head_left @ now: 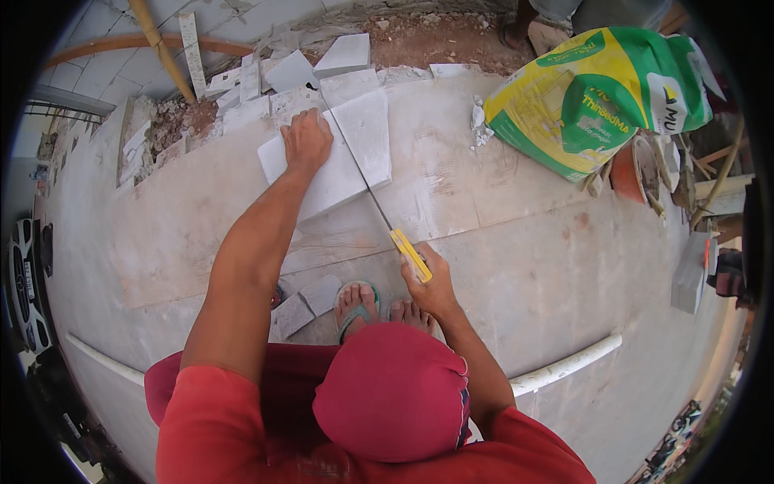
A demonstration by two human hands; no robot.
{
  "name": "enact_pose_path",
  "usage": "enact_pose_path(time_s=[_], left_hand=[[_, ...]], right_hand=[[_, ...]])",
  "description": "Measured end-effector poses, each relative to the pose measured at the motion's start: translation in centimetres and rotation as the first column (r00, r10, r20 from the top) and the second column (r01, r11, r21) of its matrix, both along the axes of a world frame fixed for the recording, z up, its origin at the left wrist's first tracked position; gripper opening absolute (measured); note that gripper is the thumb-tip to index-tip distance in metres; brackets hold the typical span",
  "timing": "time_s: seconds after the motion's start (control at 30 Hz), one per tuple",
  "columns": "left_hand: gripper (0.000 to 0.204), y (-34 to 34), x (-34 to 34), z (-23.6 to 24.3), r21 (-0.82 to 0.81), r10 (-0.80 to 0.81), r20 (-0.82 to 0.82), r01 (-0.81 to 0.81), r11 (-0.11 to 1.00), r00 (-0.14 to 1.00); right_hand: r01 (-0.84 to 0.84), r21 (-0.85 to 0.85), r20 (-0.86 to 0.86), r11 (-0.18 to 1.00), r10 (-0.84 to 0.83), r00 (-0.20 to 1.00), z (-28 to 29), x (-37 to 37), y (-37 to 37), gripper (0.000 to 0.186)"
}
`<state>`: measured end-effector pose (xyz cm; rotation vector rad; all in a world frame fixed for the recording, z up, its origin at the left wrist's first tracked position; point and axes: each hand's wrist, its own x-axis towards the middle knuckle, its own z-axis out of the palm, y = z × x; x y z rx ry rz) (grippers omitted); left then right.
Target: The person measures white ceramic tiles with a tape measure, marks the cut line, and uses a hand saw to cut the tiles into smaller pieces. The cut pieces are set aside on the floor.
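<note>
A white lightweight concrete block (355,153) lies on the floor in front of me. My left hand (308,141) presses down on its left part, with fingers bent over the top; it grips no separate thing. Wrapped round the yellow handle of a hand saw (360,165) is my right hand (430,278), nearer to my body. The saw's thin dark blade runs slantwise up and left across the block, its tip near the far edge. How deep the blade sits in the block I cannot tell.
Broken block pieces (266,81) are heaped at the far left. A green and yellow bag (588,101) stands right, beside an orange-brown bucket (633,169). Two small grey blocks (306,306) lie by my feet. A white pipe (568,367) is at lower right. Another person's foot (512,34) shows at the back.
</note>
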<state>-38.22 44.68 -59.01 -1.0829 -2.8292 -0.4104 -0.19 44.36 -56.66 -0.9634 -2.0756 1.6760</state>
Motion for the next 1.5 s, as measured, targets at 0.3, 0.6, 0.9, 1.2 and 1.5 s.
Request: enact_pose_path(time_s=[0.3,0.6,0.9,1.2,1.5], left_hand=[[0.027,-0.1,0.0,-0.2,0.002,0.009,0.0,-0.009,1.0,1.0],[0.027,-1.6,-0.8,-0.4,0.014,0.052,-0.044,-0.052,0.999,0.998],[0.027,-1.2,0.1,-1.2,-0.011,0.045,-0.01,-0.045,0.999,0.999],[0.028,-1.2,-0.3,0.3,-0.043,0.041,-0.024,-0.042,0.998,0.999],[0.028,-1.3,-0.9,-0.5,-0.013,0.067,-0.021,-0.067,0.998,0.998]], right_hand=[[-0.03,0.044,-0.023,0.999,0.031,0.999,-0.5,-0.4,0.9,0.018],[0.028,-0.037,0.064,0.999,-0.025,0.998,3.1,10.7,-3.2,0.013],[-0.05,0.021,-0.014,0.999,0.05,0.999,-0.3,-1.7,1.7,0.016],[-0.027,-0.011,-0.013,1.0,0.027,1.0,0.1,4.3,-0.6,0.017],[-0.013,-0.019,0.045,1.0,0.014,0.999,1.7,7.6,-2.0,0.015]])
